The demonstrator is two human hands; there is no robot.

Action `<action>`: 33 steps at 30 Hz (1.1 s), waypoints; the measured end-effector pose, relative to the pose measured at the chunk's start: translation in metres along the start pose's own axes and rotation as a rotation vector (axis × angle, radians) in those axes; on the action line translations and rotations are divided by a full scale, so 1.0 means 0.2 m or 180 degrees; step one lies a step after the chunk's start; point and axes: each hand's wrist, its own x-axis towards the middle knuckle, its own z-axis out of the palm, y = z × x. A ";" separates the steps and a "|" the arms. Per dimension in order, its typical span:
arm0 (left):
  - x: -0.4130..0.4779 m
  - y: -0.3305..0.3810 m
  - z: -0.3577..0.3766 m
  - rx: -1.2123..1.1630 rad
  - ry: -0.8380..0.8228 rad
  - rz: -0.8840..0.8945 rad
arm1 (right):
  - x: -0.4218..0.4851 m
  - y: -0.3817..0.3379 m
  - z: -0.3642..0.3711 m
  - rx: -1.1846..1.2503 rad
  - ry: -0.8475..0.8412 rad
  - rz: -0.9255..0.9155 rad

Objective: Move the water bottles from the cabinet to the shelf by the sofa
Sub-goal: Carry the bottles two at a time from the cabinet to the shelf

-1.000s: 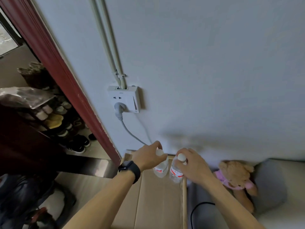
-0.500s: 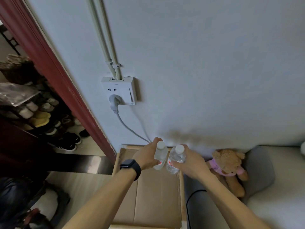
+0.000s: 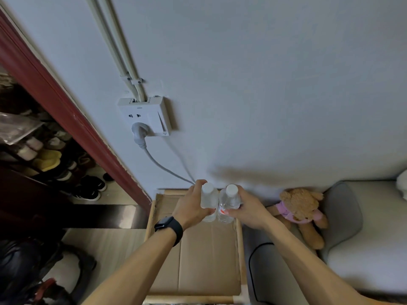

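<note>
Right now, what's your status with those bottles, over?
Left hand grips left bottle, right hand grips right bottle. Both upright, side by side over the shelf. Teddy bear off right, clear of them.

Your view is dim and flat, with soft, even light on the wall. A broad, blurry shadow lies on it just above the bottles, whose outlines look slightly soft. The left edge, round the shoes, sinks into near-black. The wide lens bends the pipes and door frame toward the edges.
</note>
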 end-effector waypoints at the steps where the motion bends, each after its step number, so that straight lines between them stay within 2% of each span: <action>1: 0.00 0.00 0.00 -0.0026 -0.0018 -0.0018 | 0.00 0.01 0.01 0.0062 0.0026 0.0019; 6: 0.02 0.01 0.04 -0.0248 -0.0225 -0.0254 | 0.01 0.11 0.05 0.0365 0.0125 0.0194; 11: 0.00 -0.03 0.06 -0.0302 -0.0176 -0.0362 | 0.01 0.16 0.10 0.0439 0.0265 0.0237; 20: -0.02 -0.02 0.10 -0.0389 0.0075 -0.0418 | 0.04 0.18 0.10 0.0465 0.0203 0.0247; 28: -0.01 -0.01 0.07 -0.0385 -0.0088 -0.0435 | 0.03 0.19 0.09 0.0429 0.0047 0.0362; 33: -0.01 -0.04 0.07 -0.0657 -0.0242 -0.0588 | 0.00 0.21 0.10 0.0428 0.0070 0.0448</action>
